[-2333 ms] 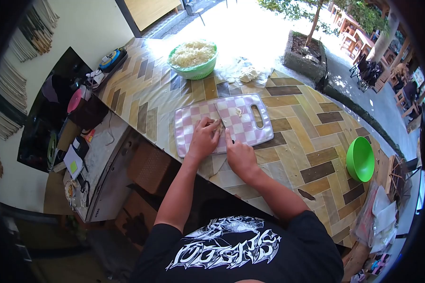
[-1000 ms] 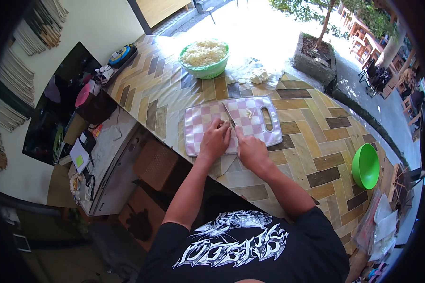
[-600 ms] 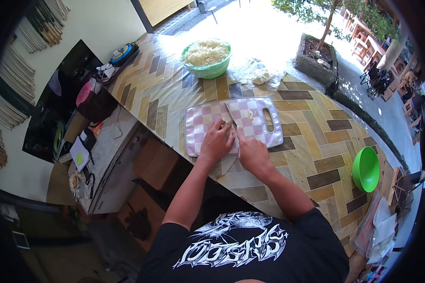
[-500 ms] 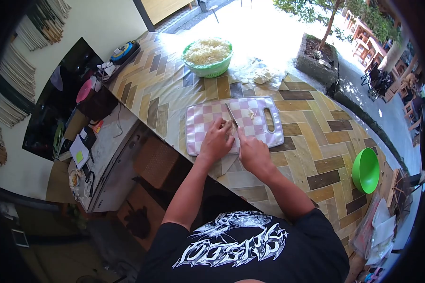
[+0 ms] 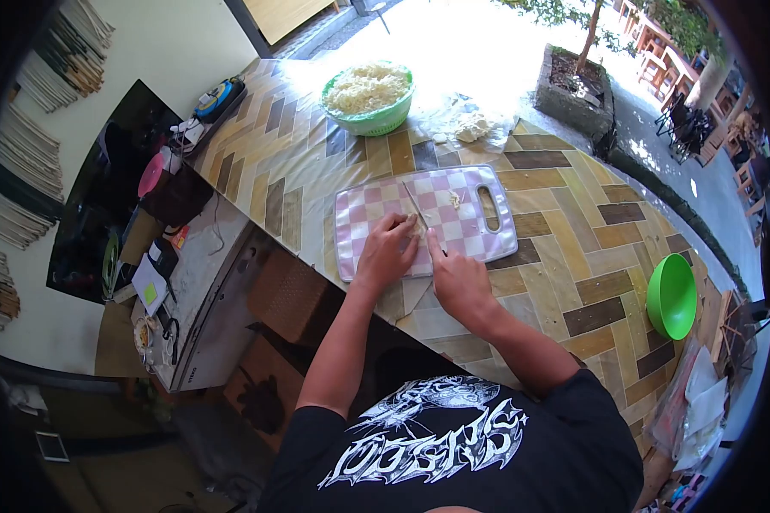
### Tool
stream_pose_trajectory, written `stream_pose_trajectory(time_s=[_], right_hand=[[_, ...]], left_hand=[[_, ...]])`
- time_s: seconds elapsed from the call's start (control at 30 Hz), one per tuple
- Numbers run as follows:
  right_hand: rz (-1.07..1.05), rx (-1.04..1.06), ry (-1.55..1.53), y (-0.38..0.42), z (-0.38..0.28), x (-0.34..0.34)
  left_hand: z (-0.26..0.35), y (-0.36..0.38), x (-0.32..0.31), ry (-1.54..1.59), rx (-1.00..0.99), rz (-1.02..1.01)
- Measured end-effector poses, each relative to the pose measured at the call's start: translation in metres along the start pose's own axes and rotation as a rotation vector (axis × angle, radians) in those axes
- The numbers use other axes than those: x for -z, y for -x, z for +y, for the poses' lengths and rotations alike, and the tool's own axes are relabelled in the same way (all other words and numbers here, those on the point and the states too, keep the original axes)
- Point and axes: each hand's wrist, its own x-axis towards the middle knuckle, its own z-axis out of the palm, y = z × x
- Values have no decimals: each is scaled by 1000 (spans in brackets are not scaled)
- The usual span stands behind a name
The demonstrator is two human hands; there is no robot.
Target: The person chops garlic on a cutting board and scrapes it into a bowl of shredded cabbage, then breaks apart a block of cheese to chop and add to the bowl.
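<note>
A pink-and-white checkered cutting board lies near the table's front edge. My right hand is wrapped round the handle of a kitchen knife, whose blade points away from me across the board. Just left of the blade, my left hand presses its bent fingers on a small pale piece of food, mostly covered by the fingertips. A few thin pale shreds lie on the board to the right of the knife.
Beyond the board stands a green basket heaped with pale shreds. Beside it, a clear plastic bag holds a whitish lump. A green bowl rests tilted at the table's right. Left is a lower counter with papers.
The camera view has tilted slightly. My left fingers have shifted a little on the food, and the knife stays close beside them in my right hand.
</note>
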Motion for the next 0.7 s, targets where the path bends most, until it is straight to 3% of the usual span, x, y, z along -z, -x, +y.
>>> stream_pose_trajectory(time_s=[0.43,0.7], right_hand=[[12,61,68,-19,10,-19],[-55,73,-24,-25,12,21]], left_hand=[[5,-2,0,-33,42,-36],[0,5,-7,-113,7,12]])
